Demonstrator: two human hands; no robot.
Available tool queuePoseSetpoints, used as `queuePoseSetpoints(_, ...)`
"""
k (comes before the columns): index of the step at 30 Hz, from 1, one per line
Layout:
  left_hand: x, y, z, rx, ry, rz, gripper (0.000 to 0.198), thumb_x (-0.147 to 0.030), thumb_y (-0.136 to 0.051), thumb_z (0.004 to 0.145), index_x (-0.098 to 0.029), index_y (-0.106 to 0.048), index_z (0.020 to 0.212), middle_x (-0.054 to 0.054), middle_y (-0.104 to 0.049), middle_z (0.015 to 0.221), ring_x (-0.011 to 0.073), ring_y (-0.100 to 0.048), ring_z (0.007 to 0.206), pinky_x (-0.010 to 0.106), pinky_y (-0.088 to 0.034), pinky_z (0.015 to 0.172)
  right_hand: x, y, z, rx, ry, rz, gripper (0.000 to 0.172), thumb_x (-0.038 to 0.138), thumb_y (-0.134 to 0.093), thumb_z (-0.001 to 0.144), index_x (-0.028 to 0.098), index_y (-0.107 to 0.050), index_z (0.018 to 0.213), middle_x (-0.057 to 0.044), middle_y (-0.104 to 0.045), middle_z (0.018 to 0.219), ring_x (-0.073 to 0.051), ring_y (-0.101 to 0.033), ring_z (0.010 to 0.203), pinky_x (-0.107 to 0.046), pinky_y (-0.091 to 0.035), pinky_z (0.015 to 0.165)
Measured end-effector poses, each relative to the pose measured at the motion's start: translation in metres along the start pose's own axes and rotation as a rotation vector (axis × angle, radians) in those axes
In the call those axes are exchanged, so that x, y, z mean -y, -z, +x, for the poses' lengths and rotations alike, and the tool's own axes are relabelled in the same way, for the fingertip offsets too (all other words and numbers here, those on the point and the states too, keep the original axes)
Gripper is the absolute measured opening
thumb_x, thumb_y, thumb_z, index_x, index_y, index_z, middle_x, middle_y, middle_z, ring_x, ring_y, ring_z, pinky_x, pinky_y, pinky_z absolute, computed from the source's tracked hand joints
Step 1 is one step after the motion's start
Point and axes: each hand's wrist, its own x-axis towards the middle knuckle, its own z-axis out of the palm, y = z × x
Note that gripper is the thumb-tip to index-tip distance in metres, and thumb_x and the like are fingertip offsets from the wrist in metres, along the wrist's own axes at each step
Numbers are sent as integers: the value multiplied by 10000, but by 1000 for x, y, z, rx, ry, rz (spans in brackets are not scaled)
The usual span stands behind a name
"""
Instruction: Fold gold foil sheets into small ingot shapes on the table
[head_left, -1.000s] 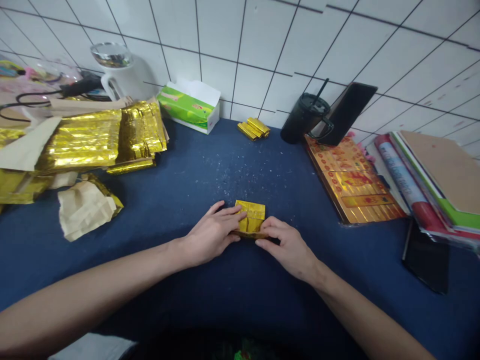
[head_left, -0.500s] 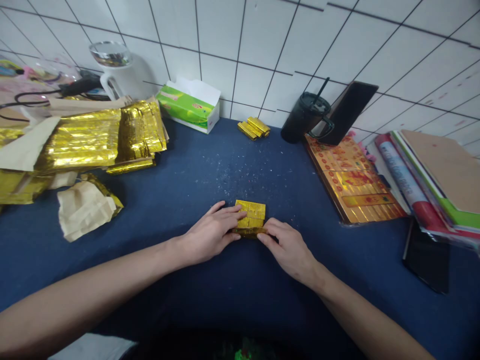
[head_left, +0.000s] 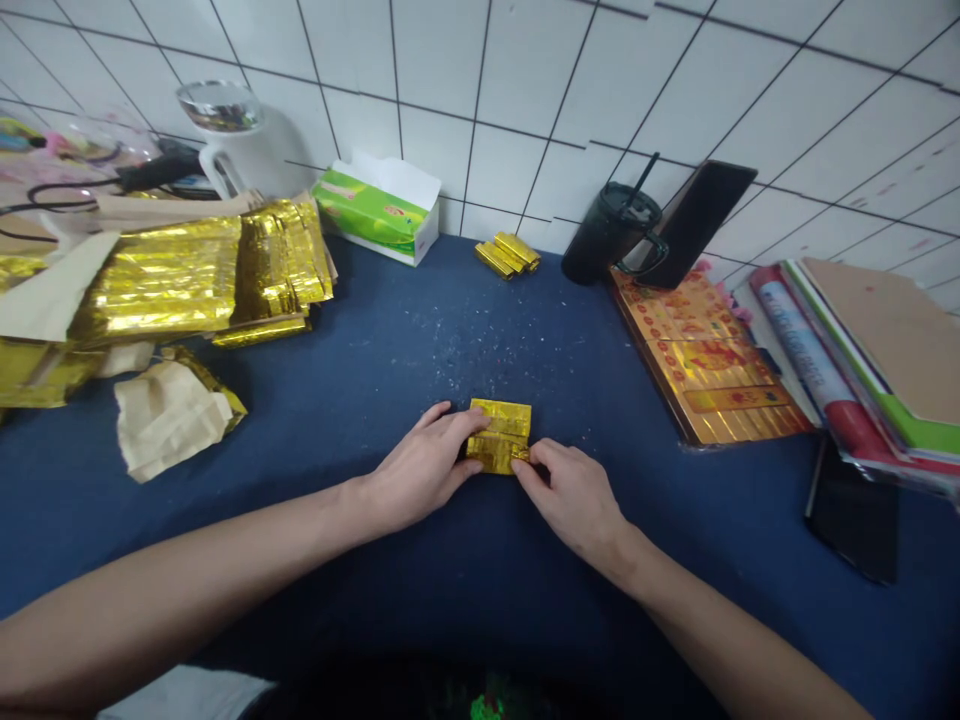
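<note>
A small folded sheet of gold foil paper (head_left: 502, 422) lies on the blue tabletop in front of me, with a crease across its middle. My left hand (head_left: 421, 458) holds its left edge, thumb at the lower corner and fingers on top. At the lower right corner, the thumb and forefinger of my right hand (head_left: 576, 496) pinch the sheet. Part of the paper is hidden under my fingers. Several rolled gold foil pieces (head_left: 508, 255) sit together near the wall.
Stacked gold foil sheets (head_left: 172, 275) and a crumpled piece (head_left: 169, 420) lie left. A green tissue box (head_left: 371, 215) and white mug (head_left: 244, 160) stand behind. To the right are a black cup (head_left: 604, 235), a propped phone (head_left: 697, 225), orange-gold packets (head_left: 720, 370) and books (head_left: 885, 330).
The lower part of the gold foil paper, raised and dark before, now lies flatter and shows its bright face. My left fingers have drawn together slightly. Both hands stay at the paper.
</note>
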Motion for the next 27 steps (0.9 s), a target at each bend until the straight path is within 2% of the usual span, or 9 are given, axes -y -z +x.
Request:
queuePoseSetpoints(4,0,-1,0,0,-29,47,396,-125,-482,816,-176,-337,1181,114,-528,1213,194,-498,1133,459,-293,1029,1,-1,-1,-33,11,-46,263,263,-445,825,212,-433,567,10,-547,577,-141,-503,521,-282,-344,543)
queuePoseSetpoints(7,0,0,0,21,-76,89,397,-112,-471,824,-177,-345,1195,112,-527,1220,192,-453,1181,452,-281,1032,0,-2,-1,-32,14,-63,266,270,-440,832,211,-432,573,5,-551,578,-147,-520,525,-281,-344,535)
queuePoseSetpoints(13,-1,4,0,64,-120,147,439,-197,-506,838,-187,-349,1248,100,-507,1254,198,-408,1219,441,-257,1039,1,0,0,-6,20,-68,262,273,-404,851,209,-452,602,-4,-565,592,-153,-540,539,-281,-355,541)
queuePoseSetpoints(22,1,4,0,101,-220,284,318,-238,-453,875,-237,-484,1192,92,-483,1288,221,-405,1220,456,-263,1023,0,-1,3,0,39,-76,270,241,-367,852,200,-497,619,-18,-594,614,-149,-551,544,-274,-356,535)
queuePoseSetpoints(27,2,6,0,120,-249,316,311,-253,-419,890,-233,-499,1190,110,-470,1291,231,-409,1215,457,-276,1015,-1,-1,4,0,36,-111,261,214,-375,843,190,-509,621,-5,-599,620,-138,-557,542,-262,-346,528)
